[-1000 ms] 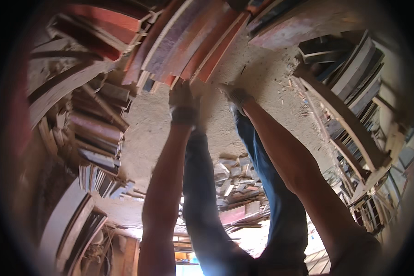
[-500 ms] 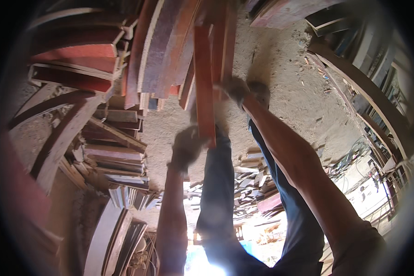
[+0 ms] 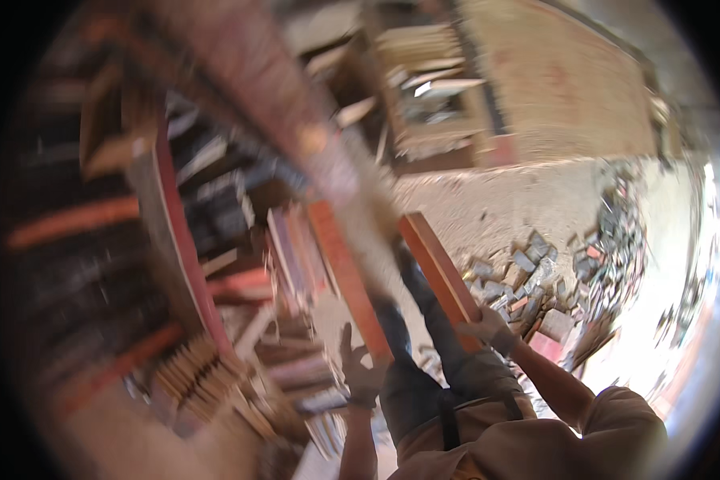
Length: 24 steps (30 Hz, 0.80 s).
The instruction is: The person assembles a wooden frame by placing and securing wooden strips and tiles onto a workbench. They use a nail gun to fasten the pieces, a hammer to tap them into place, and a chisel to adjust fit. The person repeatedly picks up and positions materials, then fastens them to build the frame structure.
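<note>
My gloved left hand [image 3: 362,374] is at the near end of a long red-orange wooden plank [image 3: 346,276], which slants away to the far left. A finger points up beside the board, while the rest of the grip is partly hidden at its edge. In my gloved right hand [image 3: 488,330] is a second, thicker red-brown plank [image 3: 440,272], gripped near its lower end. This one also tilts up and to the left. The two planks are apart, above my legs.
A large blurred beam [image 3: 272,88] crosses the upper left. Stacked boards [image 3: 292,256] stand left of my hands. Offcut blocks [image 3: 536,280] are heaped on the dirt floor [image 3: 456,196] at right. A wooden panel [image 3: 568,88] is at the far right.
The view has swung round to another part of the yard. The two planks, close together before, are now spread apart, and my right hand has come nearer my body.
</note>
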{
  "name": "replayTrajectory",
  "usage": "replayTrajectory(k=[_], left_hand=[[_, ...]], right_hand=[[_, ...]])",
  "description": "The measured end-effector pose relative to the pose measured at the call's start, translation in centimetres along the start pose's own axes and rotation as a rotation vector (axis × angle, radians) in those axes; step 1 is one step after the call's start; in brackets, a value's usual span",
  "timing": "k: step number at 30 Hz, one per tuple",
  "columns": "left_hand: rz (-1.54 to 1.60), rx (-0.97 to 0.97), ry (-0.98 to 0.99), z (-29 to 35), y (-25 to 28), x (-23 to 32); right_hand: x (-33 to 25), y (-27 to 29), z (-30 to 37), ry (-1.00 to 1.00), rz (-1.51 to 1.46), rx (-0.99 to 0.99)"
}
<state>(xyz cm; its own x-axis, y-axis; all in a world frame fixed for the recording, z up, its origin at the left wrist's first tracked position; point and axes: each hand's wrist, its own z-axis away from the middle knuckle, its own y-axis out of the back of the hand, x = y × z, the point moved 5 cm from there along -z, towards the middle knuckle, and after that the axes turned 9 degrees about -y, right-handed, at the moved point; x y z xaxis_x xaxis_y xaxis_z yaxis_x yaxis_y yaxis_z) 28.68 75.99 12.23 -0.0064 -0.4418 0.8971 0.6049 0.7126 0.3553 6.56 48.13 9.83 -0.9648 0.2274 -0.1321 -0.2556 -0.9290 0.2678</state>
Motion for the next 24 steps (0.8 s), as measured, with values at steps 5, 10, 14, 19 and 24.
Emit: replayTrajectory(k=[5, 10, 14, 19, 24], left_hand=[[0.525, -0.13, -0.034, -4.3, -9.3, 12.6], [0.234, -0.178, -0.424, -7.2, -22.2, 23.4], [0.012, -0.008, -0.716, -14.1, -34.4, 30.9], [-0.486, 0.159, -1.09, -20.9, -46.5, 42.0], [0.402, -0.995, -0.37, -12.4, -62.3, 47.2]], right_hand=[[8.9, 10.8, 10.7, 0.07, -0.416, 0.264], [18.6, 19.7, 14.9, 0.17, -0.696, 0.632], [22.4, 28.5, 16.6, 0.462, -0.552, 0.987], [26.4, 35.3, 18.1, 0.517, -1.114, 0.93], [30.8, 41.5, 17.6, 0.516, -1.265, 0.859]])
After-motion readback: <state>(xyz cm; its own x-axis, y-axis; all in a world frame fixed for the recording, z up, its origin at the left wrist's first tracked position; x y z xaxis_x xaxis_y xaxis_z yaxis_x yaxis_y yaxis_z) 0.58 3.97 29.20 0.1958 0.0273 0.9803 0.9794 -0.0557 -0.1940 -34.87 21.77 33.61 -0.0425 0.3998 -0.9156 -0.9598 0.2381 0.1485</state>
